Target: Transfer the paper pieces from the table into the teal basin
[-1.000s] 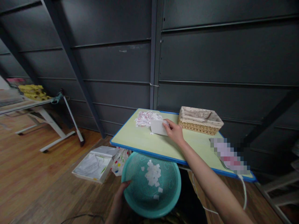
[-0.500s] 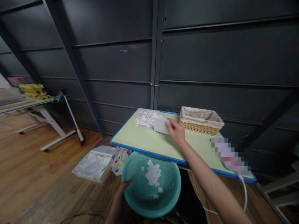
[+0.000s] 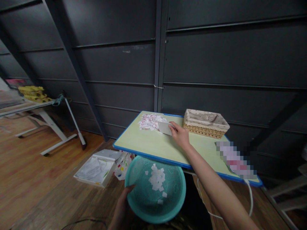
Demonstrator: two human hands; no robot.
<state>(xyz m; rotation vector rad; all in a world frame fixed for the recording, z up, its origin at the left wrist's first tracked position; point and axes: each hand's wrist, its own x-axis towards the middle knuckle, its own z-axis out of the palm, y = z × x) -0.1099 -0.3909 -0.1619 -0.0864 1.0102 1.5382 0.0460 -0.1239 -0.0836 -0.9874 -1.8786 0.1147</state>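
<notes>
My right hand [image 3: 180, 134] reaches over the pale green table [image 3: 148, 143] and grips a white card [image 3: 165, 128] by its right edge. The card stands against a pile of small white and red paper scraps [image 3: 150, 121] at the table's far left. Below the table's near edge, my left hand [image 3: 124, 198] holds the rim of a teal plastic basin [image 3: 144, 204]. Several white paper scraps [image 3: 157, 179] lie inside the basin.
A wicker basket [image 3: 205, 123] with a cloth lining stands at the table's far right. A blurred-out object [image 3: 236, 159] with a white cable lies at the right edge. A white box [image 3: 97, 167] sits on the wooden floor, and another table [image 3: 35, 107] stands to the left.
My right hand has slid the white card away from me and slightly right, up against the scrap pile. The basin and my left hand have stayed put.
</notes>
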